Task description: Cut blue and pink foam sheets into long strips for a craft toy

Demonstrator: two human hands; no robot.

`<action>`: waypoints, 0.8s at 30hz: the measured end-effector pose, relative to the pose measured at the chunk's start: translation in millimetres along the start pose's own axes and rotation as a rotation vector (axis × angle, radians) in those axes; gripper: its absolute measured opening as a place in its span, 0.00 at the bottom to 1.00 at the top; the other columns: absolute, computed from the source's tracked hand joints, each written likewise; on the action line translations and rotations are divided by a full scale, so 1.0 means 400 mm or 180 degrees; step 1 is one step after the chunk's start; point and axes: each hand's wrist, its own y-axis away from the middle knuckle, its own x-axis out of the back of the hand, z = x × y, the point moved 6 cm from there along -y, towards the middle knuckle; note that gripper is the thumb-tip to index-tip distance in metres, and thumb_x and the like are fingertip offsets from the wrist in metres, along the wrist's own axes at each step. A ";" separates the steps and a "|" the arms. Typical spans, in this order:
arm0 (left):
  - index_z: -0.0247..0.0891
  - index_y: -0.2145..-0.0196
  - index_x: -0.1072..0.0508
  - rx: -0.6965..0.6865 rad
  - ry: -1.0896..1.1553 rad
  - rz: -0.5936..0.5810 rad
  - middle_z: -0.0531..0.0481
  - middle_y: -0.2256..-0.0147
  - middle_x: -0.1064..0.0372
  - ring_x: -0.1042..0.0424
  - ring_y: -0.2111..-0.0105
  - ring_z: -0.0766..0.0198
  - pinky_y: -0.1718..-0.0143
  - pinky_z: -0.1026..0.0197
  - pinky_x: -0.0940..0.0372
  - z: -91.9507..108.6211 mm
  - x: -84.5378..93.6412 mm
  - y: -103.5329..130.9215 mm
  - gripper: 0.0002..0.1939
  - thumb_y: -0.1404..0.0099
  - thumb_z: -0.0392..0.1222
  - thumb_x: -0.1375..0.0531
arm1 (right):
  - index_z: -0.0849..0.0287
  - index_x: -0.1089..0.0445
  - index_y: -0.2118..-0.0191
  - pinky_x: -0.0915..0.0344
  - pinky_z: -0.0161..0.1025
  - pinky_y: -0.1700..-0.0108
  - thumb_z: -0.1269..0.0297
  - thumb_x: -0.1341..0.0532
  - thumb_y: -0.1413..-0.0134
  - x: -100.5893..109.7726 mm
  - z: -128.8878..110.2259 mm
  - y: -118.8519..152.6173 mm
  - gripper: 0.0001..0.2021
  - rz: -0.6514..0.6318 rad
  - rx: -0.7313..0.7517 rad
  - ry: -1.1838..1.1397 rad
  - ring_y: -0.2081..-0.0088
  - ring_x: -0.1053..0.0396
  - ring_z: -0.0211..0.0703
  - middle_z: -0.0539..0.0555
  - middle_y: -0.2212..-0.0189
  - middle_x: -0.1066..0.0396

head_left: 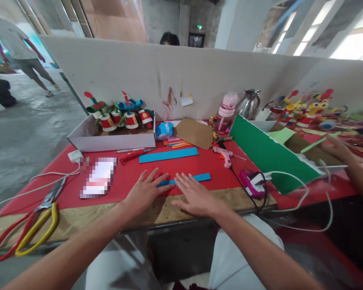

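A narrow blue paper strip (203, 177) lies on the red table cover near the front edge, partly hidden beneath my hands. My left hand (145, 189) rests over its left end with the fingers spread. Over the middle of the strip lies my right hand (195, 195), palm down and fingers stretched out flat. Just behind both hands, a wider blue strip (169, 155) lies flat, untouched. A pink glue gun (224, 156) sits to the right, and red-handled pliers (136, 154) lie behind on the left.
Large scissors (44, 217) with red and yellow handles overhang the front left edge. A white box (111, 142) holds several paper figures. On the right stand a green panel (269, 155) and a purple power block (252, 185) with cables. Another person's hand (337, 149) works at far right.
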 end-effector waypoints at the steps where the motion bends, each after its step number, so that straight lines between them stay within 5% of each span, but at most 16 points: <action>1: 0.63 0.38 0.40 -0.0011 -0.0017 0.0012 0.56 0.34 0.46 0.48 0.34 0.43 0.42 0.33 0.43 -0.003 0.003 0.003 0.36 0.36 0.27 0.48 | 0.69 0.58 0.30 0.65 0.52 0.30 0.39 0.53 0.37 -0.010 -0.018 -0.010 0.42 -0.0078 0.0090 -0.0068 0.29 0.65 0.53 0.64 0.30 0.61; 5: 0.62 0.38 0.39 0.0017 0.0036 0.0246 0.58 0.33 0.48 0.50 0.33 0.46 0.40 0.36 0.44 -0.052 0.034 0.054 0.38 0.39 0.25 0.49 | 0.62 0.60 0.29 0.70 0.59 0.31 0.37 0.51 0.39 -0.034 -0.037 -0.024 0.43 -0.0120 0.0097 -0.0227 0.29 0.69 0.56 0.62 0.29 0.64; 9: 0.47 0.36 0.39 0.0670 0.0192 0.0651 0.49 0.34 0.44 0.48 0.34 0.50 0.40 0.44 0.43 -0.093 0.072 0.123 0.36 0.40 0.24 0.52 | 0.60 0.58 0.29 0.71 0.61 0.32 0.34 0.54 0.40 -0.042 -0.029 -0.024 0.43 -0.0126 0.0081 -0.0256 0.29 0.70 0.57 0.62 0.29 0.66; 13: 0.41 0.37 0.39 0.0393 0.0456 0.0692 0.48 0.36 0.40 0.47 0.34 0.55 0.37 0.47 0.48 0.018 0.057 0.110 0.24 0.28 0.41 0.53 | 0.60 0.55 0.30 0.70 0.61 0.32 0.36 0.53 0.39 -0.048 -0.027 -0.029 0.41 -0.0049 0.0079 -0.0121 0.29 0.68 0.57 0.64 0.29 0.63; 16: 0.36 0.34 0.43 0.0356 0.0525 0.0694 0.43 0.35 0.43 0.49 0.33 0.53 0.34 0.45 0.54 0.089 0.025 0.072 0.31 0.27 0.56 0.58 | 0.60 0.52 0.30 0.68 0.61 0.31 0.40 0.48 0.39 -0.055 -0.029 -0.031 0.39 -0.0022 0.0103 0.0051 0.29 0.67 0.58 0.64 0.29 0.62; 24: 0.32 0.32 0.49 0.0264 0.0408 0.0477 0.38 0.34 0.48 0.53 0.32 0.50 0.33 0.44 0.62 0.073 -0.043 0.080 0.43 0.32 0.67 0.65 | 0.60 0.54 0.30 0.70 0.60 0.31 0.39 0.47 0.40 -0.054 -0.030 -0.032 0.41 -0.0084 0.0008 0.0041 0.29 0.68 0.57 0.63 0.29 0.65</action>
